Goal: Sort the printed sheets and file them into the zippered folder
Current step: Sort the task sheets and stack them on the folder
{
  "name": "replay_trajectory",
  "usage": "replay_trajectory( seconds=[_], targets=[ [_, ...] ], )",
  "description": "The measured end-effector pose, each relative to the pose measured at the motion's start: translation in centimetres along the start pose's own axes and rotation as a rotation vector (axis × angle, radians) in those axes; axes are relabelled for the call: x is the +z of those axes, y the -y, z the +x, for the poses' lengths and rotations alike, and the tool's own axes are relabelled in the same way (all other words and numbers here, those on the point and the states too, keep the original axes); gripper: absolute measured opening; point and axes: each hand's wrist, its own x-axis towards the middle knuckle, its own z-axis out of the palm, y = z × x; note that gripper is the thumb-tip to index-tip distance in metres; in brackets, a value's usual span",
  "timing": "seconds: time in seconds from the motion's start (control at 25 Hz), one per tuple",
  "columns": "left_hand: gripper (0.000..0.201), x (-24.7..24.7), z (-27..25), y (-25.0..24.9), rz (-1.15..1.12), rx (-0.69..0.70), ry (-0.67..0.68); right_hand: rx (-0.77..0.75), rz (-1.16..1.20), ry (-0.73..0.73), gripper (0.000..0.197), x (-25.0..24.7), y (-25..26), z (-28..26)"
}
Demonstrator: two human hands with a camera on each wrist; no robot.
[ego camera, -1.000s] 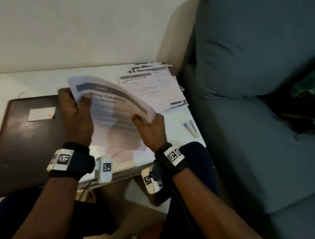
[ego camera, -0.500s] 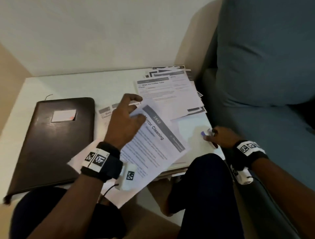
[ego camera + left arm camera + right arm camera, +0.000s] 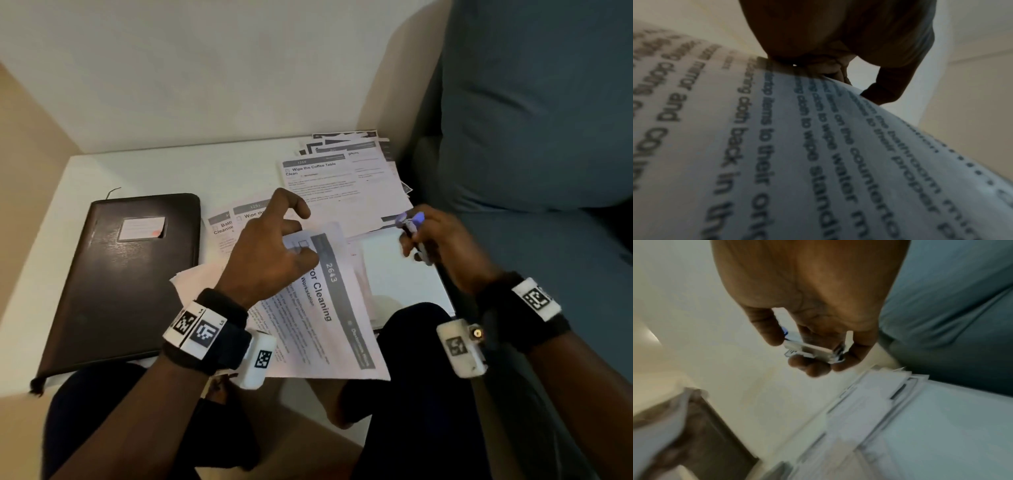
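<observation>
Right up close, the left hand [image 3: 270, 253] grips the near sheet [image 3: 329, 308], the one headed "Cleaning" with the number 2643, thumb and curled fingers [image 3: 892, 87] pinching its top edge while the index finger arches free above it. That sheet lies slanted, its lower part hanging past the front edge of the tabletop [image 3: 164, 171] over the person's knee. Across from it, the right hand [image 3: 442, 246] is closed round a small white clip-like object [image 3: 812, 350] with a blue tip, fingers and thumb wrapped about it, held above the bare right part of the tabletop; what it is exactly I cannot tell. Left of the hands, the zippered folder [image 3: 116, 277] lies flat and closed, dark, with a pale label in its window. Just beyond the left hand, two more sheets [image 3: 233, 222] peek out beside the folder. Farther back, a fanned pile of printed sheets [image 3: 346, 181] sits at the tabletop's far right corner, against the blue sofa [image 3: 534, 137].
</observation>
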Motion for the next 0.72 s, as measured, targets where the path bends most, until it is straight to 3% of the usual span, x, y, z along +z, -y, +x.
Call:
replay_trajectory(
  seconds=[0.12, 0.24, 0.36, 0.48, 0.72],
  targets=[
    [0.045, -0.6, -1.7, -1.9, -0.039, 0.042, 0.033, -0.113, 0.235, 0.157, 0.004, 4.7, 4.9, -4.3],
    [0.038, -1.8, -3.7, -3.9, -0.120, 0.071, 0.057, -0.200, 0.294, 0.195, 0.029, 7.7, 6.7, -7.0],
    [0.038, -3.1, -5.2, -5.3, -0.184, 0.095, 0.088, -0.189, 0.393, 0.201, 0.052, 9.9, 7.1, -8.5],
    [0.041, -3.9, -6.1, -6.0, -0.168, 0.111, 0.122, -0.204, 0.482, 0.239, 0.044, 11.3, 7.5, -9.5],
    [0.043, -4.7, -6.8, -5.9, -0.130, 0.127, 0.150, -0.230, 0.428, 0.303, 0.045, 10.8, 8.6, -11.0]
  ],
)
